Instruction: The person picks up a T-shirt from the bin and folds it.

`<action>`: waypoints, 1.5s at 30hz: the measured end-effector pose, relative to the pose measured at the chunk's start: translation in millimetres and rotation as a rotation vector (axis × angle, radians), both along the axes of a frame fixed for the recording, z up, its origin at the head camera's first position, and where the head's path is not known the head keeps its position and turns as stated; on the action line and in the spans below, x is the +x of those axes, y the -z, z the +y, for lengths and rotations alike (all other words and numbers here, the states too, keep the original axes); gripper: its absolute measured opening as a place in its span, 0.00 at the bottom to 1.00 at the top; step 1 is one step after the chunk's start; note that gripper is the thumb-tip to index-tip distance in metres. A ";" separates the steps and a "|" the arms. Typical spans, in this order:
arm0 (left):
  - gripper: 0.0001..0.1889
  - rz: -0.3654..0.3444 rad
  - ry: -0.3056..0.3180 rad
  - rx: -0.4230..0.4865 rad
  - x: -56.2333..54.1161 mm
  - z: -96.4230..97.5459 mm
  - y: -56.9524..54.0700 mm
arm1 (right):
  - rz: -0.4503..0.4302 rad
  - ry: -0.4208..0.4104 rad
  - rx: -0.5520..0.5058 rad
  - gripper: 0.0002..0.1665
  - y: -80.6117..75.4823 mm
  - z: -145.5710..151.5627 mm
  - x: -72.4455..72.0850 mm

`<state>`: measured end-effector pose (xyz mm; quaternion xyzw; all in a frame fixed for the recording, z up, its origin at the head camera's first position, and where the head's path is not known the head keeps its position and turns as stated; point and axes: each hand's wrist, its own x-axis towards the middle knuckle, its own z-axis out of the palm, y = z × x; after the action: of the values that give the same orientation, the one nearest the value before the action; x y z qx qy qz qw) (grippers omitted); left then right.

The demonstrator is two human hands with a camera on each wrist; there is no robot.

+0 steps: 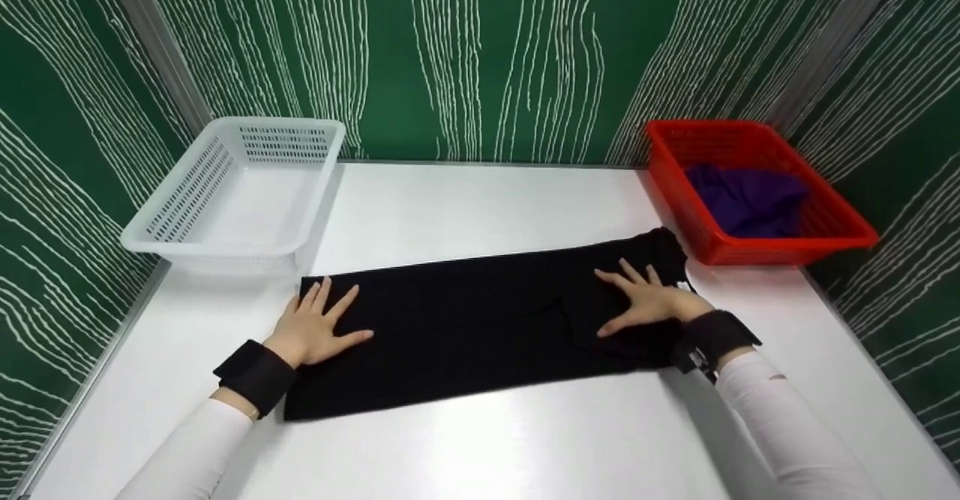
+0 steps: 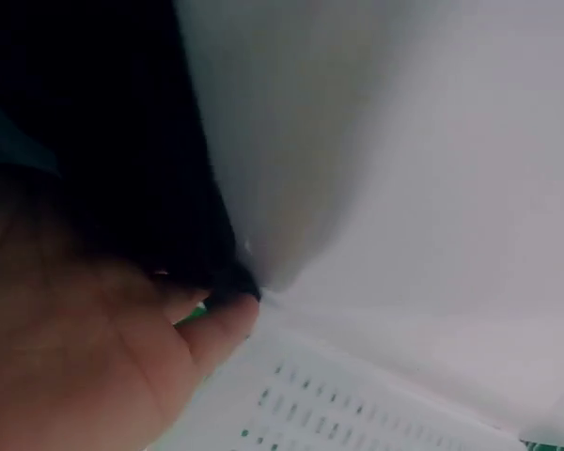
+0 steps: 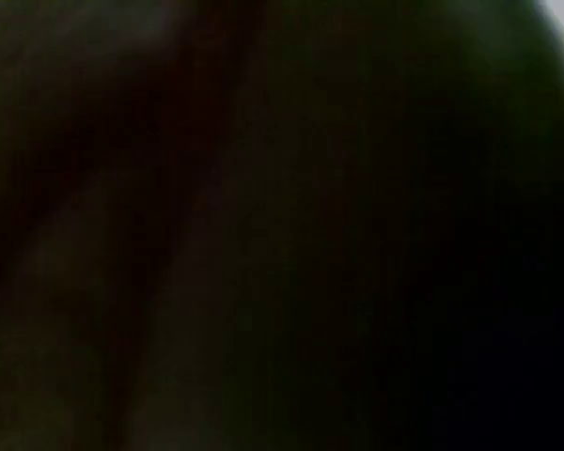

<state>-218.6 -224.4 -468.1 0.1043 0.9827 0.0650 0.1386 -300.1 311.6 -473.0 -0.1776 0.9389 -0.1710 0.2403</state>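
Note:
A long black folded garment (image 1: 465, 327), possibly trousers, lies flat across the table, slightly slanted. On its left end rests my left hand (image 1: 311, 331), fingers spread and palm down. My right hand (image 1: 649, 301) lies on the right end with its fingers spread apart; the cloth there is bunched and wrinkled, and a small white patch shows at the edge. In the left wrist view, part of my left hand (image 2: 94, 348) appears beside dark cloth (image 2: 103, 113). The right wrist view is too dark and blurred to make anything out.
A white perforated basket (image 1: 300, 248) stands at the back left of the white table (image 1: 487, 207). At the back right, a red basket (image 1: 795, 243) holds a crumpled purple cloth (image 1: 750, 200). Green walls with white lines (image 1: 480, 57) enclose the table's back and sides.

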 end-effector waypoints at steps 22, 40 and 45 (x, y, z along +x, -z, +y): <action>0.65 -0.005 0.281 -0.004 -24.4 31.8 -18.2 | -0.037 0.201 0.124 0.48 -22.9 -69.6 -46.4; 0.68 -0.049 0.179 -0.142 -3.9 95.0 -9.9 | 0.001 0.280 0.052 0.53 0.7 -118.1 -91.5; 0.69 -0.002 0.184 -0.316 10.7 121.7 -8.7 | 0.106 0.275 0.058 0.52 4.5 -130.3 -95.7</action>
<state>-207.9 -102.7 -459.3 0.1708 0.9668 -0.1032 0.1594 -395.8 181.3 -477.5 -0.0491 0.9703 -0.1653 0.1698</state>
